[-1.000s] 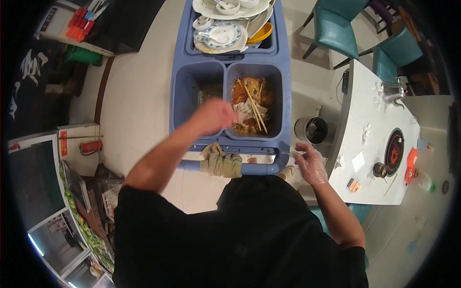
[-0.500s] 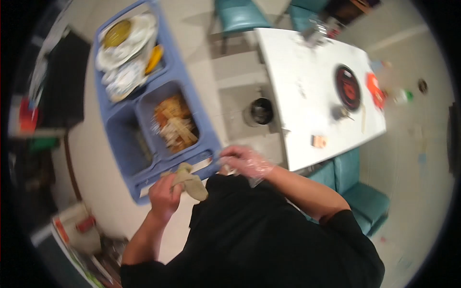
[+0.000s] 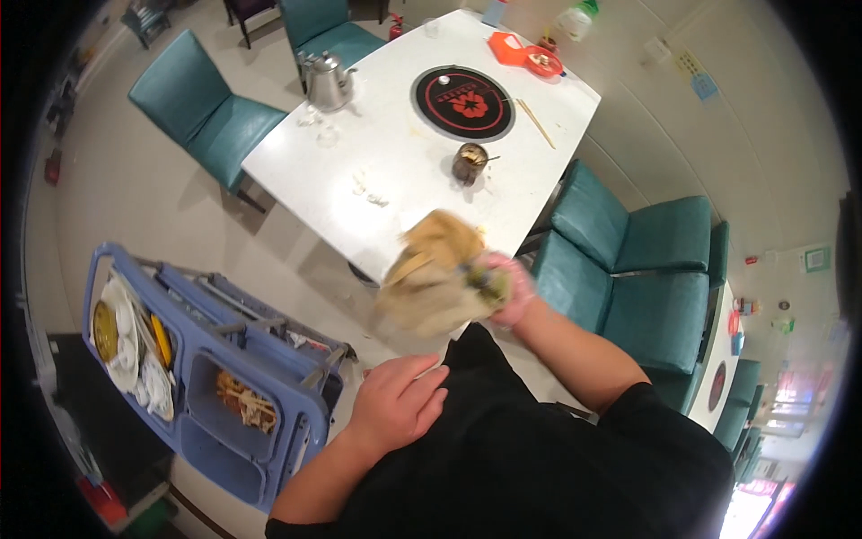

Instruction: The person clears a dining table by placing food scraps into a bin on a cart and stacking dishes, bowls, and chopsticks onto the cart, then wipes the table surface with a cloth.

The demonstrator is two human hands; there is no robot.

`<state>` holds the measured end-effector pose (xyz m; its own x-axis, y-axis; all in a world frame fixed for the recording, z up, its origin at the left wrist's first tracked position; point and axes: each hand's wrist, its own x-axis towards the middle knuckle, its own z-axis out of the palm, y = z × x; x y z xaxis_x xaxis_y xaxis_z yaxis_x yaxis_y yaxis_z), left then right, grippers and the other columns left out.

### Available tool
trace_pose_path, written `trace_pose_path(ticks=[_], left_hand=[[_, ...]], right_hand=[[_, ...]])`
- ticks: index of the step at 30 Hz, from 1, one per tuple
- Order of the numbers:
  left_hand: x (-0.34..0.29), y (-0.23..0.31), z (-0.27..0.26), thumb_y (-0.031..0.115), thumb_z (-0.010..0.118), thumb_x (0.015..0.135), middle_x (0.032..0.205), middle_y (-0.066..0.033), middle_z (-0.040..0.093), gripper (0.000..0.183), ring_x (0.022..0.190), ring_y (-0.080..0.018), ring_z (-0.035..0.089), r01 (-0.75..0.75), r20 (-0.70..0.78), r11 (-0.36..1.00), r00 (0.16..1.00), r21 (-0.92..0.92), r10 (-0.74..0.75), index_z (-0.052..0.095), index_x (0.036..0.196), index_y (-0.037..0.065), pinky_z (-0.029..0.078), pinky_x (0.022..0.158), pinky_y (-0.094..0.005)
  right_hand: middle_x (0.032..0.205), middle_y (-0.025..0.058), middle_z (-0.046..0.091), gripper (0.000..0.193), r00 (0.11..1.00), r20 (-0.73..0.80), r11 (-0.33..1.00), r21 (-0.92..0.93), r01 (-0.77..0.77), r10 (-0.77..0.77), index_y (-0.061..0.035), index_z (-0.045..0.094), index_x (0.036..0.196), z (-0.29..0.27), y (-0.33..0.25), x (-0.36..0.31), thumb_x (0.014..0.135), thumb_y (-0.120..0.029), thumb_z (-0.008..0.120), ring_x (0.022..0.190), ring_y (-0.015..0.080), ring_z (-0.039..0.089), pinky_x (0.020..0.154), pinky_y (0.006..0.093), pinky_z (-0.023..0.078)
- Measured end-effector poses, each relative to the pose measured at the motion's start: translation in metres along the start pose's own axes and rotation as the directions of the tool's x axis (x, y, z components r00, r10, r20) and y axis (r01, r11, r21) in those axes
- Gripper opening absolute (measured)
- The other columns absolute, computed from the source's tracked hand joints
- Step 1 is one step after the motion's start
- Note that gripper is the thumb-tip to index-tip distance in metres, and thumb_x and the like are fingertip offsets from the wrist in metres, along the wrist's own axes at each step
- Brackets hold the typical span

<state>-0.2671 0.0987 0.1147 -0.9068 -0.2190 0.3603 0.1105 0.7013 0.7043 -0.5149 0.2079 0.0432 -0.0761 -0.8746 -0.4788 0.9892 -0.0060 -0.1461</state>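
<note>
My right hand (image 3: 510,289), in a thin clear plastic glove, grips a tan and beige cloth (image 3: 431,274) by a bunched end. The cloth is smeared by motion and hangs over the near edge of the white table (image 3: 346,184). My left hand (image 3: 398,402) is bare and holds nothing, its fingers stretched out in front of my body. Beyond the cloth on the tabletop stands a dark glass jar (image 3: 470,164) with a utensil handle sticking out. White crumpled scraps (image 3: 370,190) lie to its left.
A blue cart (image 3: 310,422) at left carries stacked plates (image 3: 121,328) and food scraps (image 3: 244,402). The table holds a metal kettle (image 3: 329,81), a black round plate inset (image 3: 463,103), chopsticks (image 3: 537,124) and an orange container (image 3: 543,63). Teal seats (image 3: 588,287) stand at right, a teal chair (image 3: 211,126) at left.
The cloth has passed from my left hand to my gloved right hand. My view has turned from the cart toward the table, and the right hand has swung the cloth to the table's edge.
</note>
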Motion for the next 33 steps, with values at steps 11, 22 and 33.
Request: trace_pose_path(ticks=[11,22,33], left_hand=[[0.191,-0.146,0.204,0.009,0.07,0.079,0.119,-0.0166,0.058,0.051,0.1,-0.027,0.063,0.794,0.069,0.52,0.566,-0.313,-0.822,0.05,0.125,-0.001,0.051,0.083,-0.0359],[0.312,-0.237,0.312,0.014,0.067,0.085,0.111,-0.0159,0.061,0.042,0.099,-0.0245,0.062,0.939,-0.026,0.259,0.26,-0.226,-0.965,0.054,0.121,-0.004,0.05,0.083,-0.0327],[0.315,-0.23,0.299,0.008,0.065,0.09,0.088,-0.0001,0.063,0.011,0.08,-0.0065,0.055,0.761,-0.038,0.142,0.153,-0.632,-0.987,0.061,0.098,0.001,0.044,0.074,-0.0223]], right_hand=[[0.103,0.0135,0.067,0.051,0.539,0.026,0.281,-0.832,0.478,-0.842,-0.0027,0.057,0.123,-0.166,-0.543,0.034,0.077,-0.023,0.07,0.097,0.026,0.065,0.084,0.0385,0.054],[0.145,0.0173,0.041,0.068,0.478,0.093,-0.454,-0.511,-0.73,-0.873,-0.0102,0.043,0.141,-0.31,-0.662,0.175,0.087,-0.049,0.056,0.137,0.0322,0.034,0.112,0.0446,0.027],[0.14,0.0205,0.044,0.054,0.679,0.499,-0.805,-0.543,-0.24,-0.539,-0.0101,0.055,0.129,-0.285,-0.587,0.242,0.083,-0.04,0.058,0.133,0.0385,0.037,0.111,0.0526,0.023]])
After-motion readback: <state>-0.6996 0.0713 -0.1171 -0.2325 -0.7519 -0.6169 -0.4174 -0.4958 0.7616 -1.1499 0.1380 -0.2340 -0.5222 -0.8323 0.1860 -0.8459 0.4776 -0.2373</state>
